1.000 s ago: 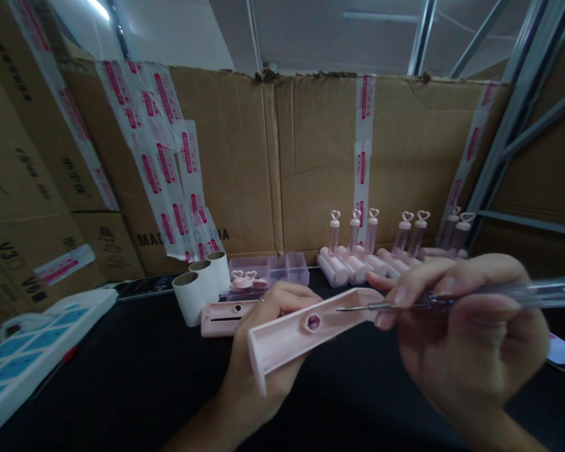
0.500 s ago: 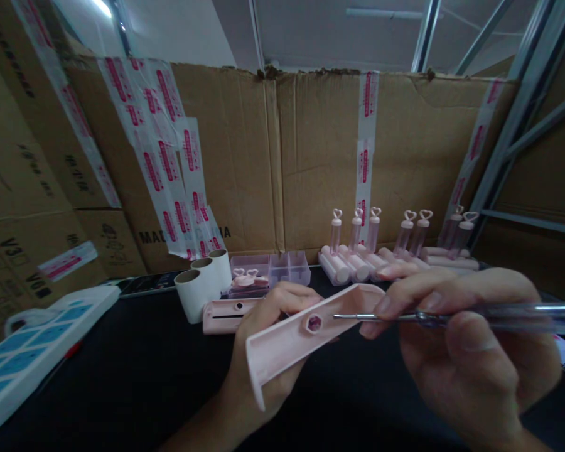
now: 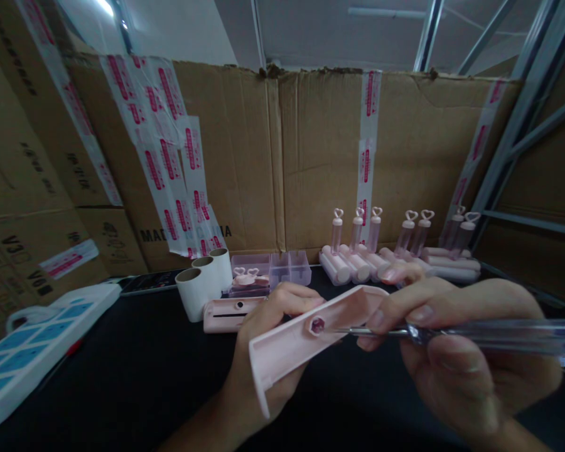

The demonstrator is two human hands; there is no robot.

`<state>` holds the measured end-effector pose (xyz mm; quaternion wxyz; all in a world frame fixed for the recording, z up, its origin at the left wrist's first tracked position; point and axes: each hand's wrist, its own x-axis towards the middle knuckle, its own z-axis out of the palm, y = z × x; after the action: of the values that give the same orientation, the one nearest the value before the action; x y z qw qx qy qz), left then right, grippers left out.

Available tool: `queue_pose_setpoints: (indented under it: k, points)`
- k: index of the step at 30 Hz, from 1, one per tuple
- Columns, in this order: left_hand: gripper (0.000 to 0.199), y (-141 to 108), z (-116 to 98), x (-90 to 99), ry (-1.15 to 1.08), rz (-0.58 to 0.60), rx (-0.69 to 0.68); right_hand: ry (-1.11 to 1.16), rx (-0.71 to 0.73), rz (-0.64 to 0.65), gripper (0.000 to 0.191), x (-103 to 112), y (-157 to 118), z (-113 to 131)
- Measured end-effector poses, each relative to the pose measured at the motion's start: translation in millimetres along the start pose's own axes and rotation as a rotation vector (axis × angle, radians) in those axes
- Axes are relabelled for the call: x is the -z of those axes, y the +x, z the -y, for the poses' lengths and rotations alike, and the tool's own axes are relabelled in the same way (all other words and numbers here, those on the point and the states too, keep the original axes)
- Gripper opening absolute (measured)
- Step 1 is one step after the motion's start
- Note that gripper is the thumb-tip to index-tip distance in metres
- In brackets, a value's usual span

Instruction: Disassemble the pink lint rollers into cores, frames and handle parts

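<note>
Pink shell [image 3: 287, 355] is held up above the black table [image 3: 179, 383], tilted, with its hollow side facing the wearer. The left hand [image 3: 269, 316] is closed around it from behind, with fingers over its upper edge. The right hand [image 3: 480, 373] pinches a screwdriver [image 3: 503, 333] with a clear handle, its fingertips well forward on the thin metal shaft. The blurred tip points at the six-sided socket [image 3: 316, 326] inside the shell, where something purplish shows; whether it touches cannot be told. As far as can be judged, work at this socket is under way and not finished, and the shell remains open and unjoined. A slotted pink piece [image 3: 219, 324] lies behind the left hand, apart from the shell. Near it, small heart-shaped parts [image 3: 245, 277] sit loose at a purple tray [image 3: 280, 271]. Further right, pink cylinders [image 3: 336, 271] stand grouped with upright clear tubes [image 3: 338, 236] topped by hearts; these look further along, though whether they are complete cannot be told.
</note>
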<state>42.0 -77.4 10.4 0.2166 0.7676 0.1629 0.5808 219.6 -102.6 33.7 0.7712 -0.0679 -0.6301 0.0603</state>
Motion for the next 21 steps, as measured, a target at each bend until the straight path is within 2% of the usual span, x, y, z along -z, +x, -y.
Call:
queue_pose_setpoints:
  k: [9, 15, 18, 21]
  points:
    - [0.011, 0.4, -0.2, -1.4, 0.044, -0.020, -0.038, 0.023, -0.025, -0.046, 0.011, -4.2, 0.2, -3.0]
    - [0.011, -0.7, -2.4, -2.7, 0.076, -0.014, -0.044, 0.053, -0.080, 0.025, 0.007, -4.2, 2.2, -1.5]
    - [0.011, -1.6, 0.2, -4.2, 0.057, 0.012, -0.077, 0.063, -0.130, 0.034, 0.005, -2.9, 1.5, -1.6]
    - [0.011, -2.8, 2.0, -2.8, 0.037, 0.081, -0.048, 0.083, -0.183, 0.014, 0.006, -2.5, -0.4, -2.2]
